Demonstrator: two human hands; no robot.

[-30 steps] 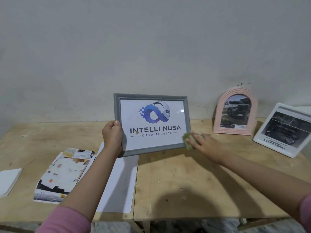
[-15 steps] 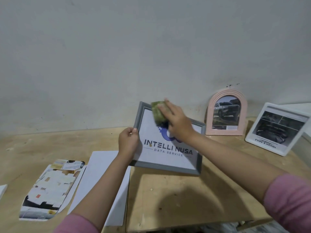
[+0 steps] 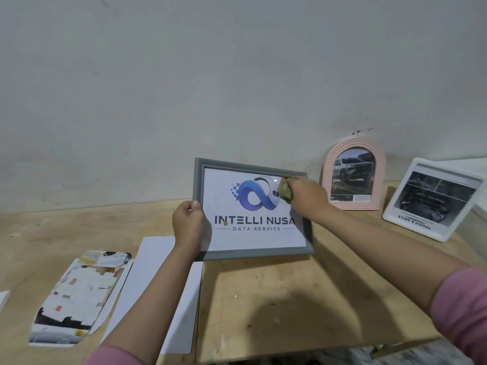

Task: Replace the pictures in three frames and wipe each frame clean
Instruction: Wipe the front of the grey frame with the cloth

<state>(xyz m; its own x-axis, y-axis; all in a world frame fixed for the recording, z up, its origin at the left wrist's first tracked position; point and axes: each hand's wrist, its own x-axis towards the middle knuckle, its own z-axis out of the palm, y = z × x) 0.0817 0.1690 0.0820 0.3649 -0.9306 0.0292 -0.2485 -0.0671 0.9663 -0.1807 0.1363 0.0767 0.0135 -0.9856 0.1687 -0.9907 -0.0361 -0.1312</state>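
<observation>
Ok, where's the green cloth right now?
In the head view, the green cloth is gripped in the right hand, pressed against the upper right of the grey frame's glass, left of the pink arched frame.

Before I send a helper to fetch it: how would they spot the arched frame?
Look along the wooden table to its far right, by the wall. The pink arched frame stands upright there, holding a car photo. It is between the grey frame and a white frame; only it has a rounded top.
</observation>
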